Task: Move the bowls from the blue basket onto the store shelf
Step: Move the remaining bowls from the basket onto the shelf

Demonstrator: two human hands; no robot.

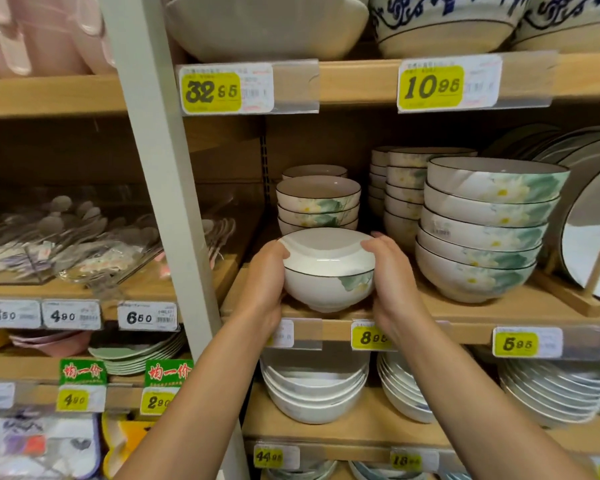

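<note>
A white bowl (328, 271) with a dark rim and a green leaf print sits at the front edge of the wooden store shelf (465, 313). My left hand (265, 282) grips its left side and my right hand (392, 278) grips its right side, thumbs over the rim. Directly behind it stands a short stack of matching small bowls (317, 202). The blue basket is out of view.
To the right stand a tall stack of small bowls (404, 199), a stack of larger lotus bowls (482, 230) and plates in a wooden rack (589, 244). A grey shelf upright (160, 188) rises on the left. Shelves above and below hold more dishes and price tags.
</note>
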